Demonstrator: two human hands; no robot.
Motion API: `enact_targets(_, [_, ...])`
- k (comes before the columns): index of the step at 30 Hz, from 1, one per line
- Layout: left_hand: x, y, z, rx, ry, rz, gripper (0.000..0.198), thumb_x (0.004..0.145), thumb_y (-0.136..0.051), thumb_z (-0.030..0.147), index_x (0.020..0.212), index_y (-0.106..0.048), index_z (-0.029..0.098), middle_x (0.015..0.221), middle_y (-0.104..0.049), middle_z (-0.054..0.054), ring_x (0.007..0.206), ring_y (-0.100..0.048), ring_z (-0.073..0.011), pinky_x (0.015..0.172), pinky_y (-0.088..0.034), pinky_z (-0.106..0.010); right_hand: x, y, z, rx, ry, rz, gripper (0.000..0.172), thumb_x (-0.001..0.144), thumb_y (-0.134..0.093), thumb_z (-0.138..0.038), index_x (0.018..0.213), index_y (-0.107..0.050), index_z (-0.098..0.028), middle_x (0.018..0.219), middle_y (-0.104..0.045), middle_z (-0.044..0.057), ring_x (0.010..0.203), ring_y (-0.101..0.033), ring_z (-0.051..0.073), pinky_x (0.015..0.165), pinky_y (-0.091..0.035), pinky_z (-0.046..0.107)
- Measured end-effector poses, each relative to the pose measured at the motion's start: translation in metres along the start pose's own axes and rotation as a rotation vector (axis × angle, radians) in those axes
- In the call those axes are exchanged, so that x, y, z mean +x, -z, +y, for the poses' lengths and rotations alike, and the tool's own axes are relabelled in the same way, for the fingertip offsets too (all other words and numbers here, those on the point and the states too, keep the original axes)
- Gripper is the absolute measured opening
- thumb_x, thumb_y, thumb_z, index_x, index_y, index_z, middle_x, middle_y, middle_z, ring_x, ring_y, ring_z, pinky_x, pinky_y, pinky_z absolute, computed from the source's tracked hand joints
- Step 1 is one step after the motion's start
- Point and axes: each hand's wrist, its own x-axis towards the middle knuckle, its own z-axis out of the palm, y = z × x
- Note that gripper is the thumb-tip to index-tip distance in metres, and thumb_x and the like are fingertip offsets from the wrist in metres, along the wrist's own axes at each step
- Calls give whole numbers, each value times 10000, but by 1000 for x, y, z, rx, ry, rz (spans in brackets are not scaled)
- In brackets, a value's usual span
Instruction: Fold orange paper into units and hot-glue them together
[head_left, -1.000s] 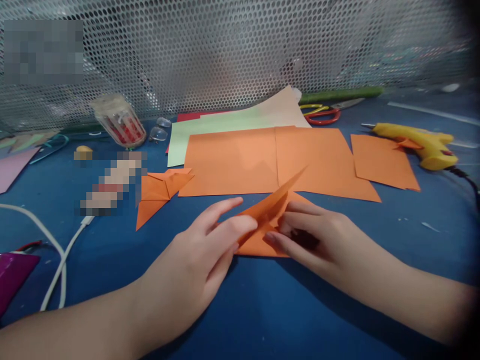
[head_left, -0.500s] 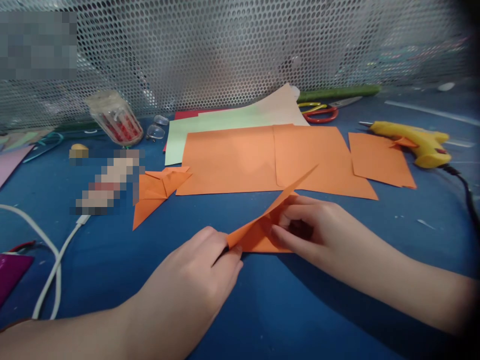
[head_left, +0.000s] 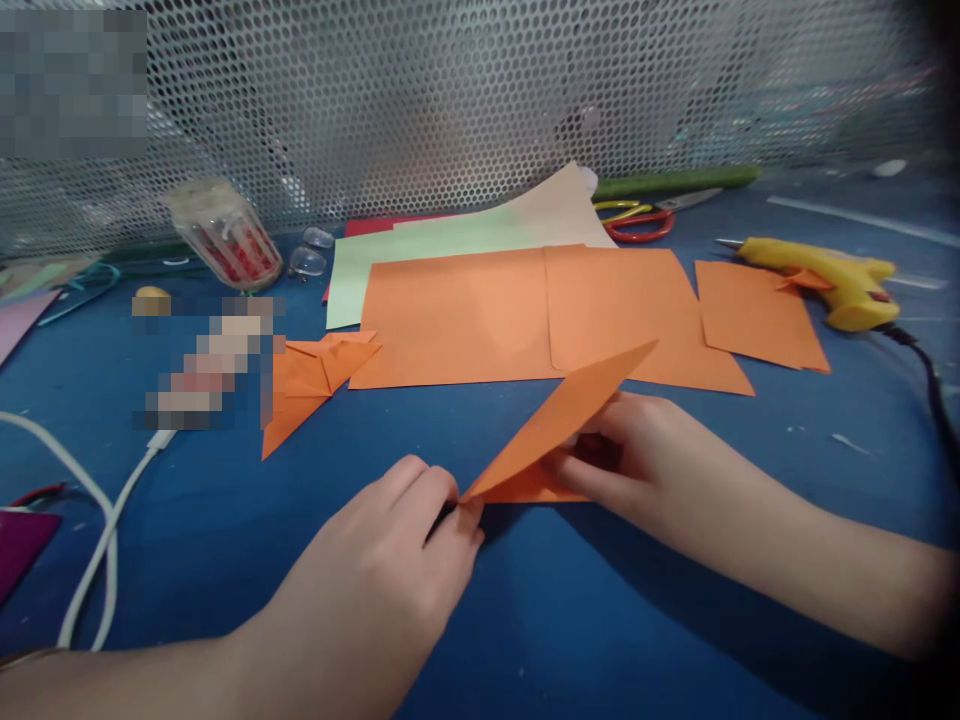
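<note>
Between my hands is a folded sheet of orange paper [head_left: 559, 425], one flap raised at a slant and the lower layer near the table. My left hand [head_left: 412, 540] pinches its left corner between thumb and fingers. My right hand [head_left: 630, 450] is closed on the right part, its fingertips partly hidden behind the raised flap. A folded orange paper piece [head_left: 319, 375] lies to the left, its left side blurred out. Flat orange sheets [head_left: 457, 320] lie just beyond my hands, and a smaller orange sheet [head_left: 757, 315] is at the right.
A yellow glue gun [head_left: 817, 275] with a black cord rests at the right. Scissors [head_left: 641, 225] and pale green paper [head_left: 352, 280] lie by the perforated metal screen [head_left: 450, 100]. A tilted jar [head_left: 225, 235] and a white cable [head_left: 112, 520] are at the left.
The raised flap of the orange paper has swung over, showing more of its outer face, and its tip has shifted right. Both hands keep their hold with little movement.
</note>
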Motion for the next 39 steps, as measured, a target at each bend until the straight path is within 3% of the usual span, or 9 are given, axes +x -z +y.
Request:
enact_targets(5, [2,3,-3,11,-40,91,629,1126,-307,-56,801,-810,135,725,-732,-56,641,-705,-234,577,-634,-353,0,0,0,33,-28,6,289,924,-673,-280,637,-658,-250,623,-685,-4,480,-604,136,447,-424,264])
enact_targets(11, [1,4,-3,106,-96,90,666,1136,-266,-72,863,-832,148,807,-809,-63,684,-751,-220,653,-678,-341,-2,-1,2,50,-35,-28,303,927,-676,-264,632,-609,-256,595,-659,-13,471,-592,146,449,-408,275])
enact_targets(16, [5,1,-3,114,-110,89,597,1107,-344,-80,831,-829,131,756,-784,-61,642,-731,-230,660,-689,-367,-2,-2,2,52,-31,6,288,928,-686,-278,647,-624,-257,668,-669,5,513,-604,155,482,-430,287])
enact_targets(21, [9,1,0,18,-45,92,629,1143,-296,-23,871,-841,133,784,-797,-80,650,-749,-260,543,-658,-377,-2,-1,1,53,-36,39,317,916,-676,-321,625,-563,-264,637,-627,-1,504,-581,150,482,-413,280])
enact_targets(27, [4,-1,-1,-62,22,54,608,1189,-292,87,972,-859,110,833,-798,-111,685,-760,-274,627,-722,-420,-3,-3,-1,64,-27,84,260,944,-699,-329,754,-531,-275,618,-586,-44,487,-498,130,450,-381,248])
enact_targets(32, [4,0,-1,-137,103,56,547,1186,-350,95,1112,-891,68,811,-786,-119,682,-785,-253,632,-729,-380,-1,-6,3,107,150,90,112,1031,-653,-301,942,-712,-266,800,-694,0,584,-594,131,516,-479,239])
enact_targets(35, [5,2,0,-132,118,35,540,1169,-356,88,1158,-895,74,808,-784,-121,679,-797,-263,609,-724,-391,0,-7,6,135,310,102,296,1124,-533,-248,990,-797,-261,975,-759,69,812,-734,167,695,-599,275])
enact_targets(39, [5,5,0,-98,114,-20,530,1124,-368,43,1191,-892,86,806,-803,-103,680,-814,-276,585,-715,-399,0,-6,10,37,596,80,352,1192,-513,-199,1104,-847,-265,1072,-807,66,1007,-757,170,876,-597,305])
